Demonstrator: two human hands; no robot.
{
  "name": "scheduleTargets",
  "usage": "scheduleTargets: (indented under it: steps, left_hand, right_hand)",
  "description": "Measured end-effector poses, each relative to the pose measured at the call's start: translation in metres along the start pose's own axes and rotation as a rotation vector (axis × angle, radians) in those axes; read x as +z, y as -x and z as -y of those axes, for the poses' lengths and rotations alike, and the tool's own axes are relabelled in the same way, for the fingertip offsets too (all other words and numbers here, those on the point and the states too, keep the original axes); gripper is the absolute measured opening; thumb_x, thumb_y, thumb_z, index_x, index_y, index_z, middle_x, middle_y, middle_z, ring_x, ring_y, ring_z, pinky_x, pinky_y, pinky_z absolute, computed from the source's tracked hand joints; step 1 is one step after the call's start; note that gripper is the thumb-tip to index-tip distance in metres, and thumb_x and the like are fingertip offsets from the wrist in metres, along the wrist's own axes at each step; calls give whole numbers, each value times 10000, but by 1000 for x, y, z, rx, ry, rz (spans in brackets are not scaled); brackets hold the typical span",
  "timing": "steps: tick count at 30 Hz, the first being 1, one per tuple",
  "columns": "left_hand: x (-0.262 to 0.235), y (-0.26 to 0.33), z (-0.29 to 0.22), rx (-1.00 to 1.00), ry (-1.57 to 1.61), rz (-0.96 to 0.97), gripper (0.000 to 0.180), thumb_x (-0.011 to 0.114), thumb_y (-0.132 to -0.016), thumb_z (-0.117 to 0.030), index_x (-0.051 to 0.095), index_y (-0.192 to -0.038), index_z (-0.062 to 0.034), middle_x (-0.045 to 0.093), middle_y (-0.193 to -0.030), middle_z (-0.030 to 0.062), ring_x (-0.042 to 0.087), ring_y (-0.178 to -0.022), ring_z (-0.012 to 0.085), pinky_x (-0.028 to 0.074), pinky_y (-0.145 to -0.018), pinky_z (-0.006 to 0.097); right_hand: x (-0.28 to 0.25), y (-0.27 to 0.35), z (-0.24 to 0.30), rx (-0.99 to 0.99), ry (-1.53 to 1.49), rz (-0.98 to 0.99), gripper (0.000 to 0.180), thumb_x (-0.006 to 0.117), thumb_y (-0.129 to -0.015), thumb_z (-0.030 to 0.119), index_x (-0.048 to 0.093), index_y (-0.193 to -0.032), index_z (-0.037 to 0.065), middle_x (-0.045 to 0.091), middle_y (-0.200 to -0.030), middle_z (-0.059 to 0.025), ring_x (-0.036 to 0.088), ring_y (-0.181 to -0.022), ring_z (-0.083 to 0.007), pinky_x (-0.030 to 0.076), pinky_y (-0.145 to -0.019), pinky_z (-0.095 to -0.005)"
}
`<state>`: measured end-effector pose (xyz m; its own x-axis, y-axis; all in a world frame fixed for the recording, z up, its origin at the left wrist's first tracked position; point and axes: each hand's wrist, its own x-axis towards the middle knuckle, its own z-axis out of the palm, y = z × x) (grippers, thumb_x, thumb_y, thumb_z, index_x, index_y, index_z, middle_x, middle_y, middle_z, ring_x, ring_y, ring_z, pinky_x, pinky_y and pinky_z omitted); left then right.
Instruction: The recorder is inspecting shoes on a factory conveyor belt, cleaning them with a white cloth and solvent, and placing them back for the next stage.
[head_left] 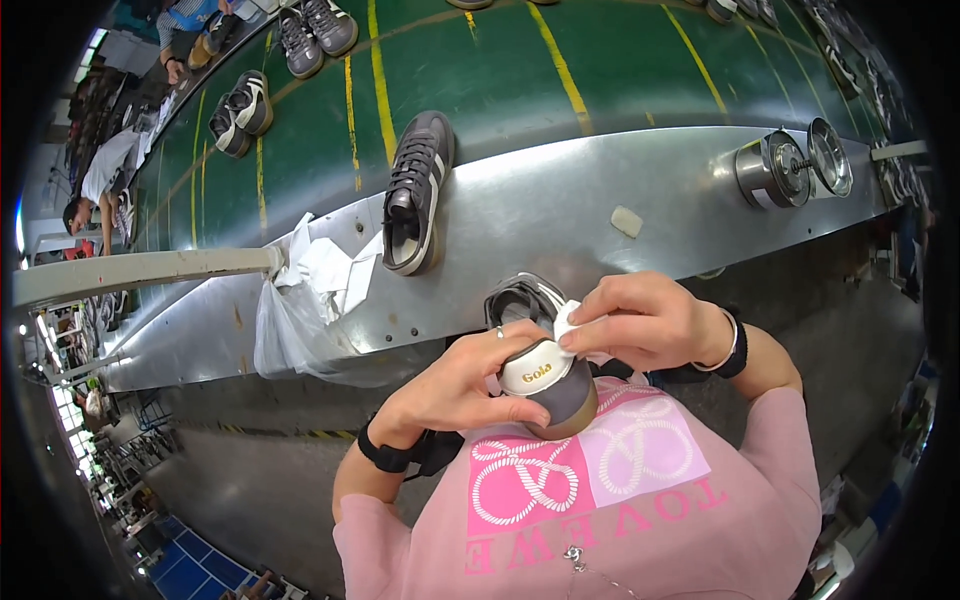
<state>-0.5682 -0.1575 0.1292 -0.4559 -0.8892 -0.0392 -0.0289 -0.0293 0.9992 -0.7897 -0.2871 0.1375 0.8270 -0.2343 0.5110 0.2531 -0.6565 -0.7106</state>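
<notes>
Grey shoe (548, 375) half-hidden under both hands (560, 365)

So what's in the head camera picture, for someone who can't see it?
A person's left hand holds a grey and white sneaker against their pink shirt while the right hand presses white paper at its opening. Another grey sneaker lies on the metal ledge beside a green conveyor belt.
</notes>
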Motion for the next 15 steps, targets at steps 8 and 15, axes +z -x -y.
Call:
scheduleTargets:
  steps: [8, 15]
  left_hand:
    - [-1, 7, -6, -93, 33, -11, 632, 876, -760, -295, 596, -1236, 13, 621, -1153, 94, 628, -1000, 222, 520, -813, 309]
    - [1, 0, -2, -25, -32, 46, 615, 875, -760, -280, 603, -1234, 1, 620, -1143, 100, 625, -989, 249, 503, -854, 343]
  right_hand:
    - [4, 0, -1, 24, -44, 38, 202, 744, -789, 44, 702, -985, 68, 615, -933, -76, 661, -740, -237, 544, -612, -320]
    - [11, -3, 2, -67, -39, 42, 186, 709, -808, 11, 699, -986, 65, 609, -915, -69, 653, -710, -235, 544, -604, -316]
